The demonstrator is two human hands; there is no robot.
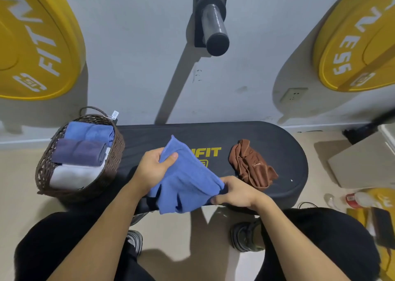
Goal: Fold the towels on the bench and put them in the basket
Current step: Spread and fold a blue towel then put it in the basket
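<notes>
A blue towel (188, 180) lies half folded across the front of the black bench (267, 135), its lower edge hanging over the near side. My left hand (154, 167) pinches its upper left edge, thumb on top. My right hand (237, 192) grips its right corner near the bench's front edge. A crumpled brown towel (250, 163) sits on the bench to the right. At the bench's left end stands a brown wicker basket (42, 165) holding three folded towels: blue (87, 132), purple (79, 151) and white (72, 176).
Yellow weight plates (32, 45) (359, 43) hang on the wall at left and right, with a black bar peg (213, 24) between them. A grey box (363, 163) and a bottle (354, 199) lie on the floor at the right. My knees and shoes are below the bench.
</notes>
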